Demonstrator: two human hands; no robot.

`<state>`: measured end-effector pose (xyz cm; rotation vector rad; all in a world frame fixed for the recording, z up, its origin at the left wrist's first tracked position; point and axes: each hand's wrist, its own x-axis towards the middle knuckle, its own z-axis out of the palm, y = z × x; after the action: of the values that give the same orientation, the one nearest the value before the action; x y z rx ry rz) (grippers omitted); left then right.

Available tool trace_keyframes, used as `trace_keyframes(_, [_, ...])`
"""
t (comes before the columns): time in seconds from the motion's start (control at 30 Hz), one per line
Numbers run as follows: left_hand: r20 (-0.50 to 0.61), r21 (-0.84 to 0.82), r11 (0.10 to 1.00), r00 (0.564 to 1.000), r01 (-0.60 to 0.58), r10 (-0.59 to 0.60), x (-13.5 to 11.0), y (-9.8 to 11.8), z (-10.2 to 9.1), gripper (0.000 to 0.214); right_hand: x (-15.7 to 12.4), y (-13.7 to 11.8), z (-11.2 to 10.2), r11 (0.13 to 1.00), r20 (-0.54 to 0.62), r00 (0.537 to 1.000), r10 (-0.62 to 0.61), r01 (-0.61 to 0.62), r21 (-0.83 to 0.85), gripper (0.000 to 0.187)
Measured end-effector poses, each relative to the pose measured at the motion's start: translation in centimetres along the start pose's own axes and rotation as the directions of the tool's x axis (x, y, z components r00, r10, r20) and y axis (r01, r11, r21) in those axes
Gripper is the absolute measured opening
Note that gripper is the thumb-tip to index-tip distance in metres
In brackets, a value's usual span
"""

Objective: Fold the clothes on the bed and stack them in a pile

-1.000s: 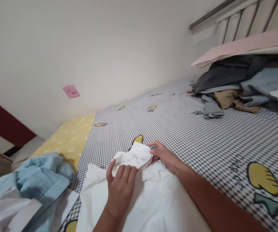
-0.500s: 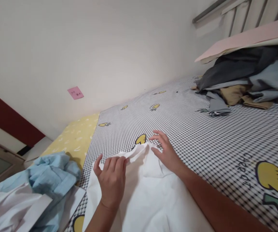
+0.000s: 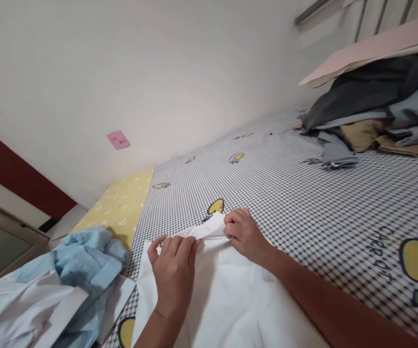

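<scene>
A white cloth garment [image 3: 227, 295] lies spread in front of me on a black-and-white checked bedsheet [image 3: 285, 179]. Its exact kind does not show. My left hand [image 3: 174, 266] is closed on the garment's far edge, thumb and fingers pinching the fabric. To the right of it, my right hand [image 3: 243, 237] pinches the same edge near its far corner, the fingers curled. Between the two hands the edge is raised in a small fold. The fingertips of both hands are partly hidden by the knuckles and the cloth.
On the left lies a heap of light blue clothes [image 3: 85, 261] and white clothes [image 3: 31, 309]. At the back right, dark clothes [image 3: 368, 87] are piled under a pink sheet [image 3: 376, 48]. A yellow cloth [image 3: 122, 198] borders the wall, which bears a pink note [image 3: 118, 139].
My right hand has gone from spread fingers to a pinch on the garment's edge. The left hand keeps its grip. The whole view has shifted slightly.
</scene>
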<state>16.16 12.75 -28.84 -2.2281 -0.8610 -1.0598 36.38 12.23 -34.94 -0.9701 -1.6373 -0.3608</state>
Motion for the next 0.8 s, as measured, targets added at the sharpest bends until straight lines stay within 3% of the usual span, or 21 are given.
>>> trace_keyframes(0.13, [0.008, -0.034, 0.999, 1.0, 0.012, -0.011, 0.1, 0.2, 0.1, 0.012, -0.4, 0.5, 0.3, 0.994, -0.072, 0.997, -0.008, 0.0, -0.114, 0.032])
trace_keyframes(0.23, [-0.017, -0.007, 0.983, 0.983, -0.184, 0.184, 0.2, 0.4, -0.7, 0.006, -1.1, 2.2, 0.0, 0.964, -0.005, 0.985, 0.174, -0.172, -0.204, 0.025])
trace_keyframes(0.33, [0.01, -0.03, 0.908, 0.909, -0.417, 0.417, -0.2, 0.4, -1.7, 0.011, -1.5, 3.9, -0.9, 0.865, -0.019, 0.875, 0.484, -0.482, -0.139, 0.051])
trace_keyframes(0.4, [0.048, -0.062, 0.887, 0.887, -0.457, 0.46, -0.9, 0.3, -2.1, 0.014, -1.6, 4.2, -1.7, 0.778, -0.023, 0.78, 0.626, -0.622, 0.094, 0.064])
trace_keyframes(0.43, [0.059, -0.066, 0.891, 0.89, -0.449, 0.453, -1.2, 0.2, -2.2, 0.014, -1.6, 4.0, -2.1, 0.731, 0.044, 0.758, 0.65, -0.641, 0.234, 0.065])
trace_keyframes(0.47, [0.062, -0.066, 0.899, 0.897, -0.434, 0.438, -1.5, 0.2, -2.3, 0.013, -1.5, 3.6, -2.4, 0.677, 0.166, 0.758, 0.631, -0.643, 0.358, 0.067])
trace_keyframes(0.53, [0.049, -0.064, 0.915, 0.915, -0.397, 0.4, -2.0, 0.2, -2.3, 0.012, -1.4, 2.5, -3.0, 0.559, 0.454, 0.749, 0.482, -0.662, 0.499, 0.078])
trace_keyframes(0.6, [0.03, -0.063, 0.924, 0.924, -0.378, 0.381, -2.4, 0.2, -2.4, 0.011, -1.2, 1.9, -3.5, 0.469, 0.61, 0.707, 0.358, -0.701, 0.537, 0.087])
trace_keyframes(0.7, [0.05, -0.074, 0.922, 0.922, -0.379, 0.383, -3.1, -0.3, -2.6, 0.014, -1.2, 2.5, -4.3, 0.421, 0.562, 0.73, 0.388, -0.683, 0.596, 0.081])
trace_keyframes(0.8, [0.113, -0.086, 0.951, 0.946, -0.296, 0.304, -4.2, -2.5, -2.3, 0.029, -1.4, 3.3, -4.7, 0.459, 0.548, 0.753, 0.363, -0.657, 0.599, 0.097])
